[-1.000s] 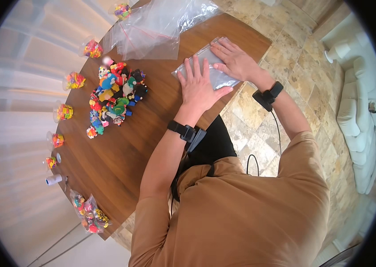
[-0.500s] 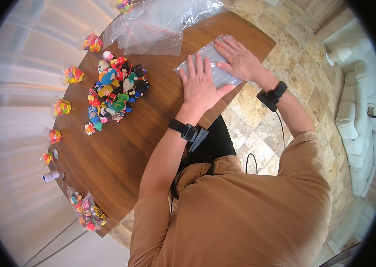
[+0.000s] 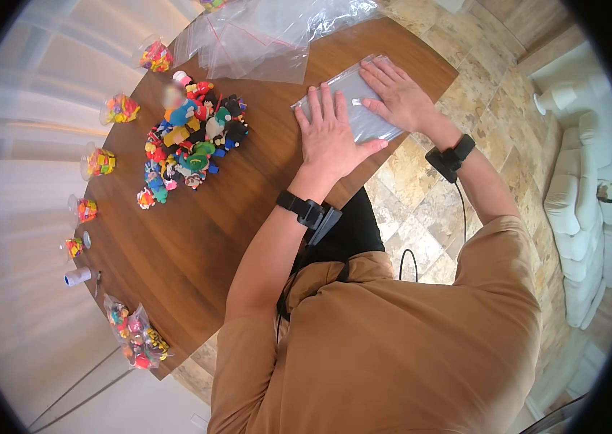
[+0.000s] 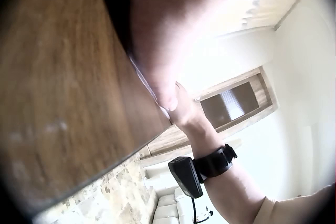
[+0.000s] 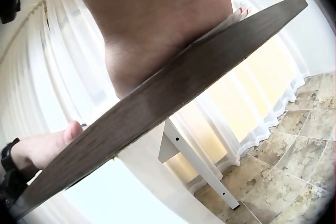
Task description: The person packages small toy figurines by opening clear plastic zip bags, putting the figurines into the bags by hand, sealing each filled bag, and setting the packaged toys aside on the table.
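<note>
In the head view a clear plastic bag (image 3: 368, 129) lies flat near the table's edge. My left hand (image 3: 329, 141) rests on its left part, fingers spread and straight. On its upper right part lies my right hand (image 3: 401, 98), palm down with straight fingers. A small white label (image 3: 356, 102) shows between the hands. The left wrist view shows my left hand (image 4: 163, 40) low over the table edge, with the right hand behind it. In the right wrist view the heel of my right hand (image 5: 163, 24) is at the table edge.
Left on the table (image 3: 197, 239) lies a heap of small toy figures (image 3: 189, 145). Large clear bags (image 3: 255, 47) lie at the top. Along the far edge stand several cups of colourful pieces (image 3: 119, 109), a white roll (image 3: 77, 276) and filled bags of figures (image 3: 136, 336).
Both hands stay on the bag, nearly unmoved. The head view has shifted slightly, so the table and bag appear a little further right and the far-edge items a little further left.
</note>
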Available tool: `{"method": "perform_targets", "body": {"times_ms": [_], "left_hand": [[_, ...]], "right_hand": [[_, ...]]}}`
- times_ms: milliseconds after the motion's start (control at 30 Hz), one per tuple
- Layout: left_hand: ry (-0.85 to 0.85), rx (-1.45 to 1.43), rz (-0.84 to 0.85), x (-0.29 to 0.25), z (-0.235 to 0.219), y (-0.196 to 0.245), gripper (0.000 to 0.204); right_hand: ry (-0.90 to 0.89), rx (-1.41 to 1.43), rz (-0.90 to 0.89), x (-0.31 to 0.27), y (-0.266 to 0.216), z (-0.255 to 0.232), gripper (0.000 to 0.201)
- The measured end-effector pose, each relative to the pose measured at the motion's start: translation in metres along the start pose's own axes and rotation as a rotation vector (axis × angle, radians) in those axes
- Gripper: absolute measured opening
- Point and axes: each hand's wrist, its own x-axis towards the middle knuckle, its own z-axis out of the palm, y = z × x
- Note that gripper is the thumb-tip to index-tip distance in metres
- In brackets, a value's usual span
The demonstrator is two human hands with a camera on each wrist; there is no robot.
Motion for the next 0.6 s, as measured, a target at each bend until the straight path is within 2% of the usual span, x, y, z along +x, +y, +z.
{"method": "perform_targets", "body": {"times_ms": [600], "left_hand": [[-0.012, 0.024, 0.007, -0.006, -0.003, -0.012, 0.119]], "right_hand": [[0.015, -0.021, -0.03, 0.001, -0.001, 0.005, 0.07]]}}
